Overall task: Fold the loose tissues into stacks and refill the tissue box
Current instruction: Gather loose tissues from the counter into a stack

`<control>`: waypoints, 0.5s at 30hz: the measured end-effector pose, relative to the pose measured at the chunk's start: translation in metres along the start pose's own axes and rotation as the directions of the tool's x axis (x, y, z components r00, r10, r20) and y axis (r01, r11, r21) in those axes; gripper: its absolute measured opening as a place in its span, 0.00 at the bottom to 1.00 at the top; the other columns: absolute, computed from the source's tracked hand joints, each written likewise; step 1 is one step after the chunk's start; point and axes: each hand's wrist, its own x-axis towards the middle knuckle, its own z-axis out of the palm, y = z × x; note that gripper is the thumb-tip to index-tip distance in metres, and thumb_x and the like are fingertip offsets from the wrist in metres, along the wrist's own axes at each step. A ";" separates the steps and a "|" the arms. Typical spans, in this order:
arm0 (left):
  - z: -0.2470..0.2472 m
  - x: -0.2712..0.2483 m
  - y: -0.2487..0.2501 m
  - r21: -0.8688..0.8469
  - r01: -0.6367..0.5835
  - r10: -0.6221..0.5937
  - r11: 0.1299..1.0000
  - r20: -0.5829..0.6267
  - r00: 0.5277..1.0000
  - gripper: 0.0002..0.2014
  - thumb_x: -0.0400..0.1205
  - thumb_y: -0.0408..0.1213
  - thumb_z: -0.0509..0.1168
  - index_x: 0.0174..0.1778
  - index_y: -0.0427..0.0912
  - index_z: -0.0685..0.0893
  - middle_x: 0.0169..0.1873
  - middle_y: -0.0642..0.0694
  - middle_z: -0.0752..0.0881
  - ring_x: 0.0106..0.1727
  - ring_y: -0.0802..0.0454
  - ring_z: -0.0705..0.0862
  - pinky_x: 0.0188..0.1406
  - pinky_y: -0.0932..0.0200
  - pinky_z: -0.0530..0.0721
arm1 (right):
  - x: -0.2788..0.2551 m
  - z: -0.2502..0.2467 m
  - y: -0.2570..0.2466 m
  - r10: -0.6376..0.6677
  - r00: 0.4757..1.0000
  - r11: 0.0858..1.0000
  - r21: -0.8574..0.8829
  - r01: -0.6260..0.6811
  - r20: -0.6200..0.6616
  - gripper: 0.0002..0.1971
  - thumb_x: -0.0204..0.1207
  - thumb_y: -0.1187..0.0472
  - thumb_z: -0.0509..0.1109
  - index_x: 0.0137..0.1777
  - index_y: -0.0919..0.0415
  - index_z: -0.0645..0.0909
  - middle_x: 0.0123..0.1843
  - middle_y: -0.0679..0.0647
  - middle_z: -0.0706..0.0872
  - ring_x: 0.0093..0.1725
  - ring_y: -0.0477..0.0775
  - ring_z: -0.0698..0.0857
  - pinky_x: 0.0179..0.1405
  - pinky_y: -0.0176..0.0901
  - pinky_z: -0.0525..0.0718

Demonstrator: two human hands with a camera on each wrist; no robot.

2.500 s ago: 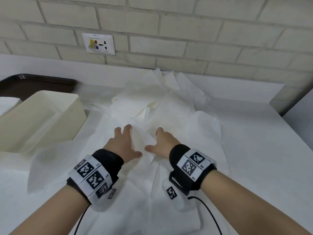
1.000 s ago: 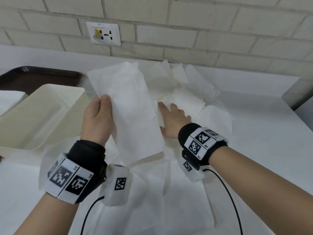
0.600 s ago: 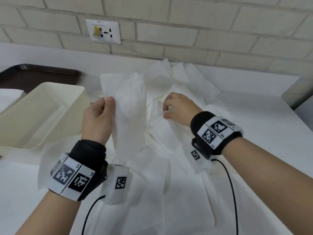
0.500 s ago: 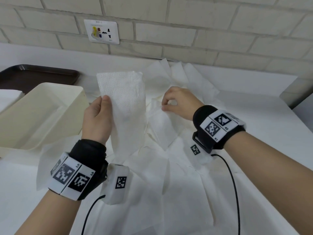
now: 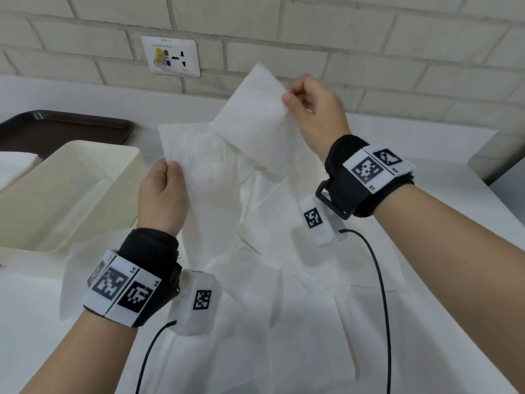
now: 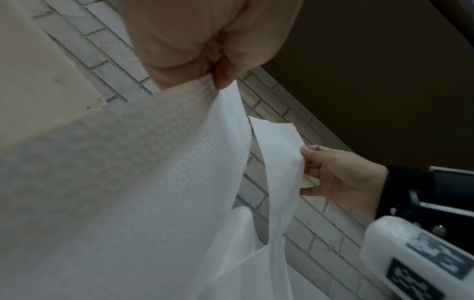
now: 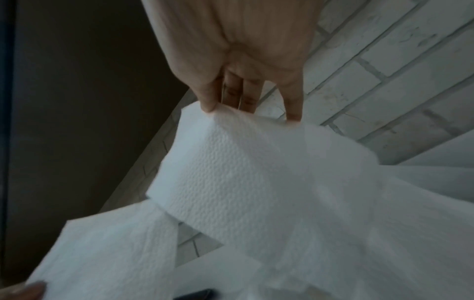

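Observation:
My left hand [image 5: 167, 177] pinches the upper left corner of an embossed white tissue [image 5: 199, 166] and holds it up over the table; the pinch shows in the left wrist view [image 6: 218, 81]. My right hand [image 5: 295, 100] pinches the edge of a second white tissue [image 5: 252, 118], lifted higher, near the wall; the right wrist view shows that hand [image 7: 231, 109] gripping the tissue [image 7: 231, 172]. Both tissues hang down onto a pile of loose tissues [image 5: 284, 280] spread over the white table. The cream tissue box [image 5: 65, 191] stands open at the left.
A dark brown tray [image 5: 65, 129] sits at the back left, behind the box. A stack of white tissues [image 5: 14, 169] lies at the far left edge. A wall socket [image 5: 170, 56] is set in the brick wall. Wrist camera cables trail over the pile.
My right hand has picked a second tissue from the pile and raised it up toward the wall. My left hand still holds its tissue up at about the same spot.

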 end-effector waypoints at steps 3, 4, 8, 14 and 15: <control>0.001 0.001 0.004 -0.004 -0.019 0.019 1.000 -0.022 1.000 0.13 0.86 0.40 0.50 0.37 0.50 0.75 0.42 0.44 0.77 0.44 0.51 0.74 0.48 0.53 0.73 | 0.002 -0.004 -0.010 -0.010 0.996 0.998 0.062 0.015 -0.086 0.14 0.82 0.63 0.59 0.35 0.50 0.65 0.30 0.44 0.69 0.30 0.39 0.68 0.32 0.26 0.67; 0.002 0.001 0.006 -0.008 -0.019 0.019 1.000 -0.030 0.999 0.13 0.86 0.40 0.50 0.37 0.51 0.75 0.41 0.46 0.77 0.44 0.52 0.75 0.47 0.54 0.73 | 0.002 -0.006 -0.014 -0.001 0.994 0.996 0.090 0.011 -0.105 0.14 0.83 0.62 0.58 0.35 0.51 0.64 0.30 0.44 0.67 0.28 0.39 0.66 0.29 0.27 0.66; 0.004 0.002 0.014 0.007 -0.013 0.014 1.000 -0.061 0.998 0.16 0.87 0.39 0.48 0.33 0.48 0.69 0.31 0.53 0.70 0.33 0.59 0.68 0.37 0.61 0.67 | -0.007 -0.011 -0.025 0.046 0.992 0.967 0.254 -0.013 -0.122 0.14 0.84 0.61 0.55 0.36 0.53 0.64 0.28 0.48 0.65 0.24 0.39 0.64 0.26 0.29 0.65; 0.011 -0.004 0.035 -0.077 -0.036 0.035 0.996 -0.014 0.999 0.13 0.87 0.38 0.49 0.38 0.46 0.72 0.37 0.48 0.73 0.42 0.52 0.71 0.44 0.57 0.70 | -0.029 0.014 -0.024 0.250 0.966 0.910 0.327 -0.256 0.061 0.12 0.85 0.58 0.54 0.37 0.52 0.67 0.41 0.56 0.72 0.40 0.52 0.70 0.41 0.44 0.71; 0.012 -0.006 0.038 -0.107 -0.035 0.035 0.994 0.002 0.999 0.13 0.87 0.39 0.50 0.39 0.45 0.74 0.38 0.48 0.74 0.43 0.52 0.72 0.46 0.57 0.71 | -0.033 0.018 -0.023 0.276 0.956 0.909 0.297 -0.292 0.096 0.13 0.85 0.58 0.52 0.37 0.52 0.66 0.40 0.55 0.71 0.39 0.51 0.70 0.40 0.41 0.70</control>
